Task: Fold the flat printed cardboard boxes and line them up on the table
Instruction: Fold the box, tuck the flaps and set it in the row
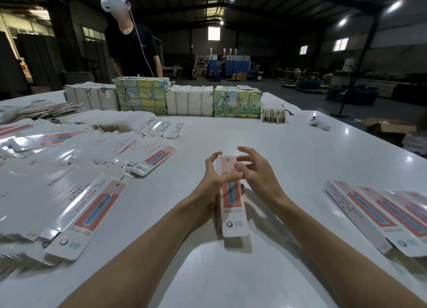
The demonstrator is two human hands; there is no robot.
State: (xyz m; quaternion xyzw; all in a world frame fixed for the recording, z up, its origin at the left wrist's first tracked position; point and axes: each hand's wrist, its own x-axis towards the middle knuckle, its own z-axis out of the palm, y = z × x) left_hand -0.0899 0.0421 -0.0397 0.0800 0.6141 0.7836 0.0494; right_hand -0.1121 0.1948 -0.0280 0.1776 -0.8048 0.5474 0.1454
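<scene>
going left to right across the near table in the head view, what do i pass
pile of flat boxes → left hand → held box → right hand → row of folded boxes

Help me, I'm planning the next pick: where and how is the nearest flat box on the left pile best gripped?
Probably pinch the flat box at its near right corner, coming from the bare table side: that corner seems to overhang the pile, leaving room to get underneath.
</scene>
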